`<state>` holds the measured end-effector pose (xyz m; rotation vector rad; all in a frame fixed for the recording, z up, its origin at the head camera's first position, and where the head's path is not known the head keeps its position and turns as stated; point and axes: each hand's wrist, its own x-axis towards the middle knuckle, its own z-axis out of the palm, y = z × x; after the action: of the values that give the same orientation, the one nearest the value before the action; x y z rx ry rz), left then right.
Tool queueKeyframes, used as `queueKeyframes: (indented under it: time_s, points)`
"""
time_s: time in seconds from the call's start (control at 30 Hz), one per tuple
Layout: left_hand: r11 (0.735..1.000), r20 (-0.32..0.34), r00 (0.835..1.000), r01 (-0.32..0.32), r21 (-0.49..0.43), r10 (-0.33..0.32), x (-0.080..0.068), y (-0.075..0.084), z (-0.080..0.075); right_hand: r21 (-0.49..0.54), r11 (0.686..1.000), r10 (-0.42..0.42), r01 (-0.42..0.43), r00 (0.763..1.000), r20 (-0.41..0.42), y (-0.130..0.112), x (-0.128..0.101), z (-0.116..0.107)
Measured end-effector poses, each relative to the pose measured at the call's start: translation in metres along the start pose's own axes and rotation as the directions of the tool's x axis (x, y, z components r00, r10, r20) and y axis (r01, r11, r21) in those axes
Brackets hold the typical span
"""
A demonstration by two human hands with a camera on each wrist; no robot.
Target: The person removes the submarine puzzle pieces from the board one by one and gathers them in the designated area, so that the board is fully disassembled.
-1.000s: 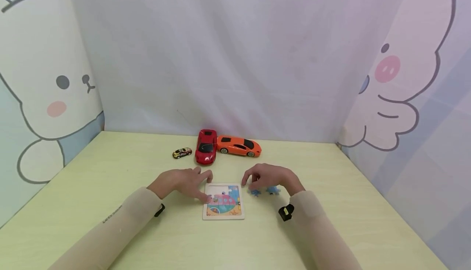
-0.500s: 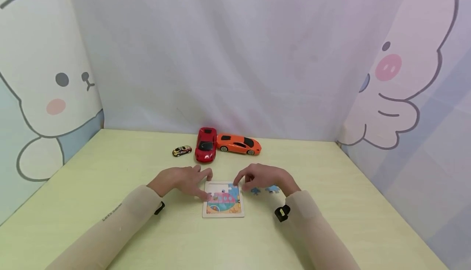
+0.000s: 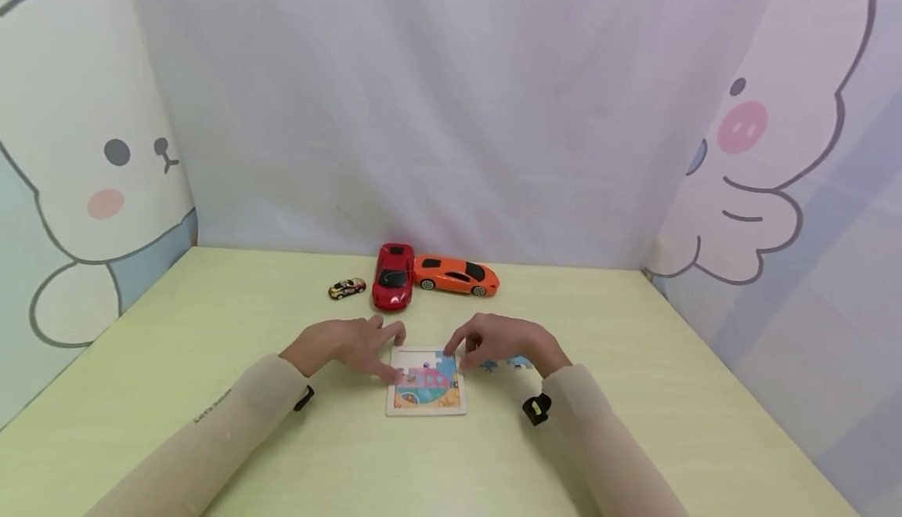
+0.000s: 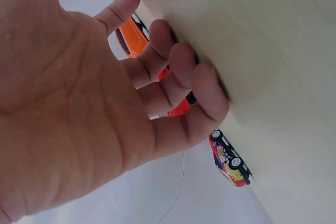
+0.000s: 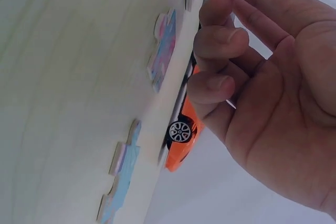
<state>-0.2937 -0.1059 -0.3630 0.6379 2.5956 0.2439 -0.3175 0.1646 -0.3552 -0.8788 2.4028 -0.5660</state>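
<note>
at the middle of the table (image 3: 211, 329) sits the puzzle board (image 3: 426, 406), left hand (image 3: 345, 347) steadying its edge with relaxed fingers, right hand (image 3: 507, 341) pinching a piece at the top corner; misaligned tabs could jam or nudge the board.

Legible text: one marking only, on clothing.
Left sleeve (image 3: 211, 415) carries a short line of small dark letters along the forearm, head view; too small and blurred to spell out. Small toy car (image 4: 229, 160) shows coloured livery in the left wrist view, no readable characters. No other text legible.
</note>
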Motion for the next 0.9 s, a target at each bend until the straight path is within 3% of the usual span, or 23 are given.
queueKeyframes:
  time_s: [0.53, 0.9]
  points:
    - [1.0, 0.005, 1.0, -0.01, 0.0, 0.01, 0.003, -0.002, 0.0, -0.005, 0.994, 0.113, -0.113, 0.993, -0.019, -0.008, 0.007, 0.013]
    - [1.0, -0.004, 1.0, -0.001, -0.001, 0.001, 0.0, 0.001, 0.0, -0.044, 0.996, 0.07, -0.072, 0.996, -0.053, -0.011, 0.008, 0.012]
